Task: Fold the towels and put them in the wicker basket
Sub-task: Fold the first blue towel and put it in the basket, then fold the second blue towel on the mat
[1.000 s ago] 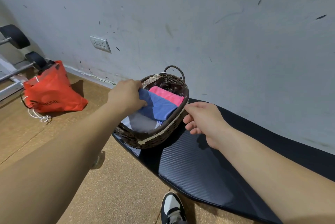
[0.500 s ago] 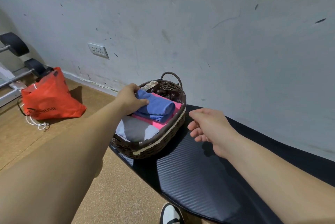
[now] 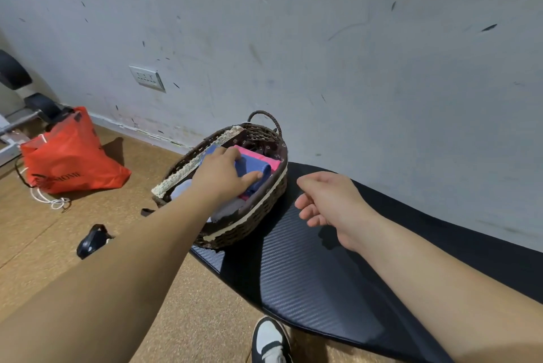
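Wicker basket (image 3: 252, 217) sat at the end of a black padded bench (image 3: 317, 280), close to the wall. Left hand (image 3: 219, 176) lay inside the basket, palm down, fingers spread flat on the folded blue towel (image 3: 254, 168), pressing rather than gripping it. Blue towel rested on a pink towel (image 3: 258, 157); a grey towel (image 3: 226, 210) lay at the basket's near end, partly hidden by the forearm. Right hand (image 3: 329, 201) hovered above the bench just right of the basket, fingers loosely curled, holding nothing. Orange bag (image 3: 69, 161) stood on the floor well to the left.
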